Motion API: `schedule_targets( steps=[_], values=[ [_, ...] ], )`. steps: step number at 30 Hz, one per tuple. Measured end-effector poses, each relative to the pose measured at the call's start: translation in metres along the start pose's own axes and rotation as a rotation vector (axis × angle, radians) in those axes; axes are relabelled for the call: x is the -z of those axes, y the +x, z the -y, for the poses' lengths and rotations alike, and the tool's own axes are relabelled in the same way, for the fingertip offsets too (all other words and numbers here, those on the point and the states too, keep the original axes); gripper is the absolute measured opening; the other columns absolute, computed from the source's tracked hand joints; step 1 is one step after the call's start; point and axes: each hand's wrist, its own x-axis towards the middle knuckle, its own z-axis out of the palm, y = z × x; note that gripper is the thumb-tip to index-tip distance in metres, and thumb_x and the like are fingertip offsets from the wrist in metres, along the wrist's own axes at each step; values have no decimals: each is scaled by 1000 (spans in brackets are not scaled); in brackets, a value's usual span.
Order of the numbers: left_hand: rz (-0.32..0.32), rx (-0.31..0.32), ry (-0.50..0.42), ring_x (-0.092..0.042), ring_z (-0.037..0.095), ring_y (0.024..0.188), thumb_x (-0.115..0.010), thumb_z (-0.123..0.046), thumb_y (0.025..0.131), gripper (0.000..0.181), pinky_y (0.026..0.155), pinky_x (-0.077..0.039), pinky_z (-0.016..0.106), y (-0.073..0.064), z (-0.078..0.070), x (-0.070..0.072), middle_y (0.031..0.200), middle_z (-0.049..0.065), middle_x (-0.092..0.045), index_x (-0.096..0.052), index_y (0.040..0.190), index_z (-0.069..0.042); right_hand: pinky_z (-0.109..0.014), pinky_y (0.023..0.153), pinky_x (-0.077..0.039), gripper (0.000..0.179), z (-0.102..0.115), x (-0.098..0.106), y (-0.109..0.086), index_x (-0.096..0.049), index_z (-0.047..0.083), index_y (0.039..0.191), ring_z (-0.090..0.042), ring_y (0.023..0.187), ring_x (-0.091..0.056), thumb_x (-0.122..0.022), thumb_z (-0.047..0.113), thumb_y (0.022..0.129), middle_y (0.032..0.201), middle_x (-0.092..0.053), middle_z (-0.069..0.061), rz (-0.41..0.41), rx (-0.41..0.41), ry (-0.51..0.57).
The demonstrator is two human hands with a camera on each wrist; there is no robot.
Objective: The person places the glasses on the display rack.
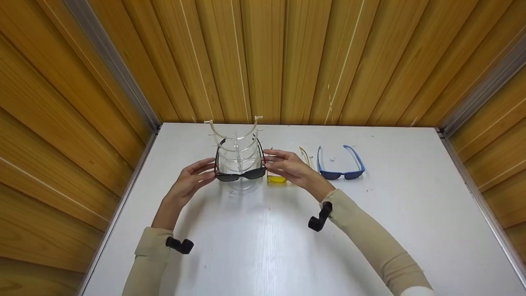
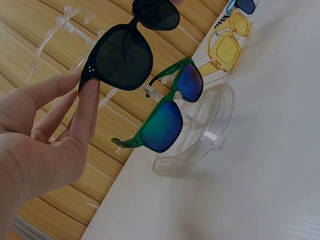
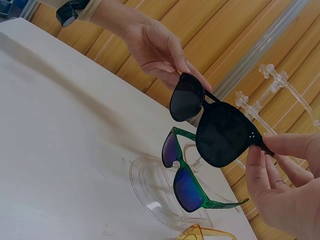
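Black sunglasses [image 1: 240,174] are held by both hands in front of a clear glasses stand [image 1: 236,148]. My left hand [image 1: 190,181] pinches them at the hinge on the left; my right hand [image 1: 292,167] pinches the opposite hinge. Their temples reach back along both sides of the stand, lenses facing me. Lower on the stand sits a green-framed pair of sunglasses [image 2: 162,117] with blue mirrored lenses, seen in both wrist views and hidden behind the black pair in the head view. Bare clear arms of the stand [image 3: 285,85] show higher up.
Yellow glasses [image 1: 277,179] lie on the white table [image 1: 263,238] right of the stand, partly behind my right hand. Further right lie blue-framed sunglasses [image 1: 342,174], temples open toward the back. Wood-patterned panels [image 1: 263,61] wall the table at the back and sides.
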Motion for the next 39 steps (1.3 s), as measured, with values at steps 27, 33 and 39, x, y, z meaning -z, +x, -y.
schedule_targets(
  steps=[27,33,39],
  values=[
    [-67,25,49,-64,22,125,-70,1,94,62,106,-55,28,31,-18,6,153,19,-50,-48,151,-6,-34,112,-51,50,-8,-9,28,-46,-7,148,-19,112,-64,-53,-11,99,130,-64,-19,-113,97,24],
    [-84,43,37,-65,18,122,-69,2,94,60,105,-56,28,38,-11,7,150,17,-54,-50,150,-7,-28,105,-54,50,-15,-9,33,-47,-8,147,-20,114,-63,-52,-12,98,147,-52,-29,-143,97,13],
    [-117,24,3,-68,12,113,-68,3,94,58,104,-56,27,43,-6,5,139,11,-62,-52,148,-6,-24,100,-54,51,-19,-6,35,-44,-10,148,-21,117,-62,-51,-13,98,150,-49,-31,-132,103,8]
  ],
)
